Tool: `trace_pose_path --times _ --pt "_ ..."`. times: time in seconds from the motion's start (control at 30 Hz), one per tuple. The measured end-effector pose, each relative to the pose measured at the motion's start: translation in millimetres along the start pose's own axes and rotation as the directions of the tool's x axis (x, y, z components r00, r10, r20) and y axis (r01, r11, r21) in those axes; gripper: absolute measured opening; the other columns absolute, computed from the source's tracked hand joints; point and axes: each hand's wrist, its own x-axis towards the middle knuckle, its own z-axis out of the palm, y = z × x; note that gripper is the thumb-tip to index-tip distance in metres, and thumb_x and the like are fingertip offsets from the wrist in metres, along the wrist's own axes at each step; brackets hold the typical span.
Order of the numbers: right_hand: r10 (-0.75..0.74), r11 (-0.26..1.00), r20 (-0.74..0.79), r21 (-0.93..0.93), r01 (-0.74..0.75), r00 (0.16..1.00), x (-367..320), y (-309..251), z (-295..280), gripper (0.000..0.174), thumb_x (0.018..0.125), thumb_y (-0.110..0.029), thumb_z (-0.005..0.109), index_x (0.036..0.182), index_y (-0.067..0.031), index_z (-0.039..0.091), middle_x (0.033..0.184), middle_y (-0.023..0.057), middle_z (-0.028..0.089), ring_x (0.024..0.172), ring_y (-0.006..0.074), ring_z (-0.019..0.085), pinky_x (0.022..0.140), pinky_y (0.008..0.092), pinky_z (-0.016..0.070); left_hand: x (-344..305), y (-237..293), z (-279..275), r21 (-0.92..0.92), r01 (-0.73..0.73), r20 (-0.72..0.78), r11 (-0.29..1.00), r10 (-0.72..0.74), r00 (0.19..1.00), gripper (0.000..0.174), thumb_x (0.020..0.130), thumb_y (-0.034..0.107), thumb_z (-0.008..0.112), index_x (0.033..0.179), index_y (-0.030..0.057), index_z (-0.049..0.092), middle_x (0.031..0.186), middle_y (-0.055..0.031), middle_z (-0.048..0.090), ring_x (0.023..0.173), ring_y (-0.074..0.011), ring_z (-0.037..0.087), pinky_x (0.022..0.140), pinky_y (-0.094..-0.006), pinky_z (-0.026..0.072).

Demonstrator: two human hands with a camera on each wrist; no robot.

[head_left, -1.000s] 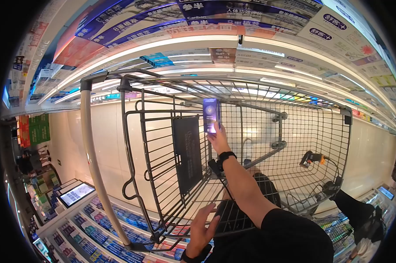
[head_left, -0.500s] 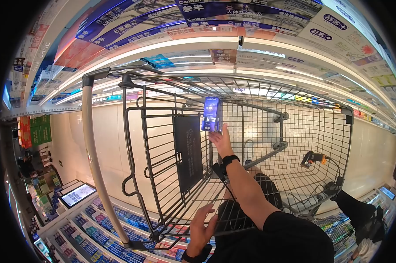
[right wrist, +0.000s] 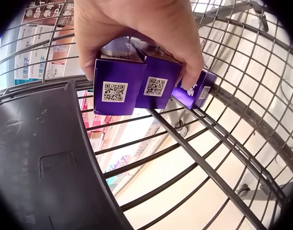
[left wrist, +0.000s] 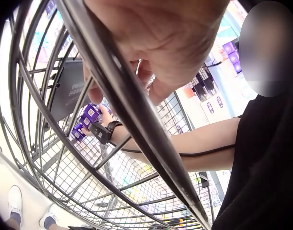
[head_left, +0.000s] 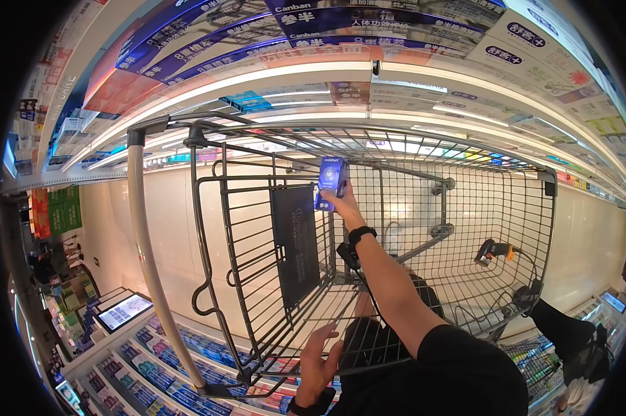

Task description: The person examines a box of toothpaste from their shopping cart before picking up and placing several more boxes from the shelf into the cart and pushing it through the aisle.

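Note:
My right hand (head_left: 345,206) reaches into a wire shopping cart and grips purple boxes (head_left: 332,173) at their lower end. In the right wrist view, two purple boxes side by side (right wrist: 118,88), with QR codes on their ends, sit between the thumb and fingers. A third purple box (right wrist: 197,91) lies just beyond the fingertips on the right. My left hand (head_left: 318,360) hangs at the cart's near side with fingers loosely bent and holding nothing. Seen from the left wrist, the cart's thick rail (left wrist: 132,103) crosses in front of that hand.
A dark plastic panel (head_left: 295,246) stands beside the boxes in the cart. A black and orange object (head_left: 496,251) lies toward the cart's far end. Product shelves (head_left: 410,31) line the top, with more packed shelves (head_left: 153,360) at lower left. Another person's dark-clothed legs (head_left: 559,333) are at lower right.
Half a second ago the right fingers were straighter below the boxes; now the thumb comes over the front box's face and the boxes tilt slightly. The left hand stays put.

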Motion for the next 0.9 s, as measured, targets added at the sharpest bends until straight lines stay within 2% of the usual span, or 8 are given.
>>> trace_pose_path --times 0.03,0.23,0.37,0.47,0.53,0.67,0.77,0.9 --pt "-0.081 0.997 -0.015 -0.011 0.081 0.997 4 3 2 0.101 0.072 -0.036 0.079 0.144 0.0045 0.02 0.127 0.0174 0.053 0.111 0.0216 0.055 0.092 0.0361 0.0463 0 0 0 -0.003 -0.008 -0.004 1.0 0.008 1.0 0.031 0.086 0.005 0.063 0.116 -0.0017 0.057 0.109 -0.0152 0.063 0.096 -0.0231 0.065 0.084 -0.0322 0.05" --pt "0.204 0.975 0.131 0.064 -0.213 0.97 -33 -21 -18 0.103 0.073 -0.029 0.079 0.147 0.0043 0.014 0.127 0.0194 0.052 0.105 0.0226 0.06 0.093 0.04 0.0462 -2 2 -2 -0.003 -0.101 -0.02 0.995 0.101 0.995 0.033 0.086 0.004 0.063 0.118 -0.0008 0.057 0.11 -0.0153 0.063 0.097 -0.024 0.065 0.082 -0.0324 0.0496" --pt "0.225 0.963 0.308 0.073 -0.258 0.925 -113 -77 -39 0.083 0.083 -0.031 0.071 0.146 -0.0043 0.024 0.12 0.0087 0.058 0.099 0.0174 0.061 0.085 0.0341 0.0514 0 19 -15 -0.02 -0.24 -0.064 0.971 0.238 0.969 0.041 0.085 0.004 0.064 0.124 -0.001 0.053 0.109 -0.018 0.062 0.099 -0.0283 0.064 0.086 -0.0345 0.0493" --pt "0.164 0.937 0.45 0.206 -0.281 0.878 -164 -108 -48 0.059 0.087 -0.022 0.066 0.135 -0.0026 0.039 0.121 0.0084 0.058 0.1 0.0155 0.061 0.088 0.0329 0.0512 7 20 -26 -0.243 -0.267 -0.14 0.932 0.239 0.961 0.05 0.087 0.004 0.063 0.133 -0.0011 0.044 0.117 -0.016 0.059 0.107 -0.0248 0.06 0.092 -0.0346 0.0468" --pt "0.149 0.948 0.506 0.17 -0.268 0.85 -204 -131 -49 0.062 0.086 -0.022 0.068 0.137 -0.0014 0.038 0.121 0.0086 0.058 0.101 0.0157 0.061 0.088 0.0317 0.051 6 29 -35 -0.468 -0.235 -0.154 0.852 0.183 0.971 0.058 0.088 0.005 0.063 0.139 -0.0003 0.037 0.124 -0.0149 0.055 0.111 -0.0223 0.056 0.094 -0.0338 0.0457" --pt "0.036 0.987 0.575 0.106 -0.118 0.818 -285 -196 -32 0.073 0.083 -0.022 0.071 0.141 0.0006 0.033 0.124 0.0097 0.056 0.109 0.0162 0.058 0.093 0.0308 0.0481 17 56 -50 -0.7 -0.178 -0.101 0.691 0.152 0.983 0.066 0.091 0.014 0.064 0.144 0.0016 0.027 0.13 -0.0131 0.049 0.114 -0.0202 0.053 0.095 -0.0337 0.0449" --pt "-0.036 0.999 0.613 0.007 0.041 0.789 -330 -222 -20 0.081 0.081 -0.027 0.073 0.143 0.0016 0.03 0.13 0.0132 0.052 0.118 0.0204 0.052 0.101 0.0334 0.0402 11 76 -54 -0.87 -0.101 0.029 0.483 0.254 0.967 0.063 0.094 0.024 0.059 0.144 0.0053 0.026 0.13 -0.0128 0.049 0.116 -0.0233 0.053 0.094 -0.0381 0.0457" --pt "-0.146 0.925 0.633 -0.185 0.333 0.76 -368 -247 -11 0.093 0.076 -0.044 0.075 0.144 0.0022 0.03 0.128 0.0175 0.053 0.117 0.0238 0.052 0.1 0.0348 0.0391 -1 80 -54 -0.911 -0.067 0.121 0.408 0.42 0.9 0.066 0.092 0.036 0.06 0.142 0.0078 0.028 0.132 -0.0111 0.048 0.12 -0.0267 0.052 0.097 -0.0452 0.0452"
